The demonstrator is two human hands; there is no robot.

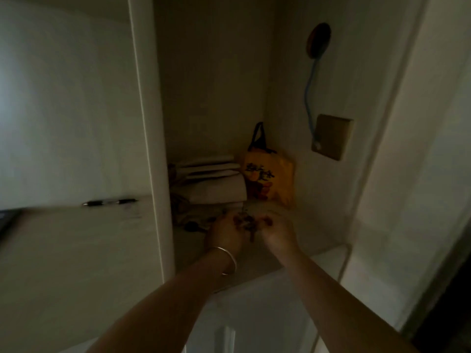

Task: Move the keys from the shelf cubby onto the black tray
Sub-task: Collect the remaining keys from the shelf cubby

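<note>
A dark bunch of keys (248,224) hangs between my two hands, just above the floor of the dim shelf cubby (303,225). My left hand (225,233), with a thin bangle on its wrist, cups the bunch from the left. Fingers of my right hand (277,230) pinch it from the right. One key dangles below the hands. At the far left edge of the view a dark slab (7,221) lies on the white counter; it may be the black tray, mostly cut off.
White boxes (216,184) are stacked at the cubby's back, with an orange bag (269,179) beside them. Cords lie left of my hands. A pen (109,202) rests on the left counter. A blue cable (309,98) runs to a wall plate (331,136).
</note>
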